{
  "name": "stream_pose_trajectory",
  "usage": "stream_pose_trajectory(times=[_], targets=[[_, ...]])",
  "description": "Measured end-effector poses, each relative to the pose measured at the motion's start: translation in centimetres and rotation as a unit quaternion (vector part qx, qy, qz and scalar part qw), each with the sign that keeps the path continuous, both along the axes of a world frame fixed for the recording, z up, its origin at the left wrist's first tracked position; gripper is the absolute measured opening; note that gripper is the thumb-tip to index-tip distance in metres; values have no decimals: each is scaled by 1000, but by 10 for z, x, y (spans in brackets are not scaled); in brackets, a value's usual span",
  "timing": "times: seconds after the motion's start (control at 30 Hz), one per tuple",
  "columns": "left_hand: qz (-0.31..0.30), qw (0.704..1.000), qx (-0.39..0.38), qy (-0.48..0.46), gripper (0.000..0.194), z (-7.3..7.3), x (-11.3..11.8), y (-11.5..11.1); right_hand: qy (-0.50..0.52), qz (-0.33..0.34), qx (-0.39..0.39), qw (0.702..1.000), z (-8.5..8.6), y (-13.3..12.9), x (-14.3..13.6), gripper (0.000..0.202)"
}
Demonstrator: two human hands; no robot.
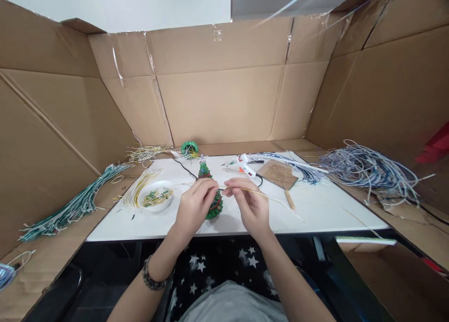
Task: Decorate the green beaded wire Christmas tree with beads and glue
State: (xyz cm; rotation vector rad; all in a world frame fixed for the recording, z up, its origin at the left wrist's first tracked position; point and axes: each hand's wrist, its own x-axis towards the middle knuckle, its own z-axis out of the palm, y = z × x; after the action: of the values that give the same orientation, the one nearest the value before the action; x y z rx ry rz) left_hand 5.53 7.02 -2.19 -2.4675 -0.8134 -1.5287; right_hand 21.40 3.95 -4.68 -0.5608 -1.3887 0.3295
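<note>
The green tree [216, 208] stands upright on the bench [140, 226], beyond the hands, red trim in place; the yellow strand [271, 198] trails loose at its right end. Both forearms extend forward, wrists raised: the left hand's [196, 201] grip pinches the strand, and the right hand's [253, 205] grip appears to pinch it alongside.

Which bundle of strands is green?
The long green-and-white bundle left of the white table; the yellow-white bundles and blue-white bundles lack that green.

A seemingly beaded bracelet [150, 280], grey top [231, 303] and star-printed black garment [224, 263] show.
</note>
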Motion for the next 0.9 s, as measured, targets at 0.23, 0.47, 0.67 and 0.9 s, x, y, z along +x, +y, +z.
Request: stream_pose_trajectory(times=[0.23, 0.47, 0.67, 0.9], targets=[[-70, 971, -220, -55, 13, -4, 4, -32, 36, 34, -80, 996, 2, -7, -11, 14], [-64, 961, -268, 22, 15, -17, -7, -30, 93, -41, -102, 990, 16, -14, 12, 24], [-22, 955, -266, 133, 17, -14, -16, -35, 115, -96, -59, 987, 28, -22, 33, 19], [-30, 951, -272, 143, 16, -7, -15, -39, 113, -117, -31, 986, 30, -30, 34, 18]])
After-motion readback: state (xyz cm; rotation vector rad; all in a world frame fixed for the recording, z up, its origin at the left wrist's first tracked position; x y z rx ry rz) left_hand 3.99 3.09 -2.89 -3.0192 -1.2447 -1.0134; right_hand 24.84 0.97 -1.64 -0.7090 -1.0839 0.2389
